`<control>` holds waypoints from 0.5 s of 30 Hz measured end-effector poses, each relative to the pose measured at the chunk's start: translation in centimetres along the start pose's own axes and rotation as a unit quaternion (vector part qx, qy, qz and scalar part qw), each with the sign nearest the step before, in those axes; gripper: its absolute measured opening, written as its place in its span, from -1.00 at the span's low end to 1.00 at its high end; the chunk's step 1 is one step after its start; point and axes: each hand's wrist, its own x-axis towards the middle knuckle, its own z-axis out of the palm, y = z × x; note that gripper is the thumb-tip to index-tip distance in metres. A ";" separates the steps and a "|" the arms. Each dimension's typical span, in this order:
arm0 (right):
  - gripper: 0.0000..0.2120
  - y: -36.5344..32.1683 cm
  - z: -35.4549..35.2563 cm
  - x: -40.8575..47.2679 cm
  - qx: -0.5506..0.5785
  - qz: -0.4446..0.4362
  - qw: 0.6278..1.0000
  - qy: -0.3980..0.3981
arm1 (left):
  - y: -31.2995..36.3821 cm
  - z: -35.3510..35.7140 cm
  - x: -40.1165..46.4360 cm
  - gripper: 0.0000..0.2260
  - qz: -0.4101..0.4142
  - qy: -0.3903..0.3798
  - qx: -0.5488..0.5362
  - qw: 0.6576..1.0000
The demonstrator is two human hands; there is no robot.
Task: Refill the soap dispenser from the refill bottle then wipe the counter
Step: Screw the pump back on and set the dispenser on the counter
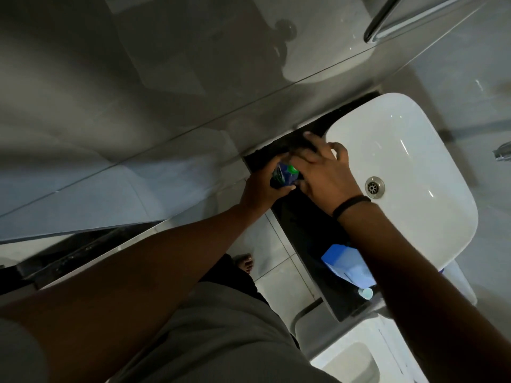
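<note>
My left hand [261, 190] is wrapped around a small bottle with a dark blue-green label and a green top [284, 175], held over the black counter [301, 225] by the wall. My right hand [322, 172] lies over the bottle's top with fingers spread; whether it grips the top is hidden. A black band circles that wrist. A blue refill bottle [347, 265] lies on the counter nearer to me, partly behind my right forearm, with a pale round cap [365, 293] beside it.
A white basin [431, 134] with a metal drain [374, 187] sits on the counter to the right. A tap [503, 152] shows at the right edge. Glossy grey wall tiles fill the left. A white toilet [356, 352] stands below, and a bare foot [244, 262] rests on the tiled floor.
</note>
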 end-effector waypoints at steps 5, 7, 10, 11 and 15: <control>-0.69 0.1 -1.4 2.0 -0.045 0.011 0.996 -0.077 | -0.2 0.4 0.1 -0.22 -0.009 0.009 -0.008 1.000; -0.73 0.0 -1.3 2.6 -0.054 0.029 0.995 -0.075 | -0.1 0.4 0.1 -0.22 -0.006 0.011 -0.010 1.000; -0.67 0.2 -0.8 2.6 -0.070 0.052 0.993 -0.082 | -0.2 0.6 -0.2 -0.23 -0.001 0.017 -0.021 1.000; -0.63 0.3 -0.7 2.4 -0.065 0.045 0.993 -0.089 | -0.4 0.7 -0.1 -0.24 0.002 0.019 -0.022 1.000; -0.47 0.6 -0.1 1.5 -0.057 -0.020 0.992 -0.109 | -0.7 0.9 -0.3 -0.23 -0.004 0.024 -0.021 0.999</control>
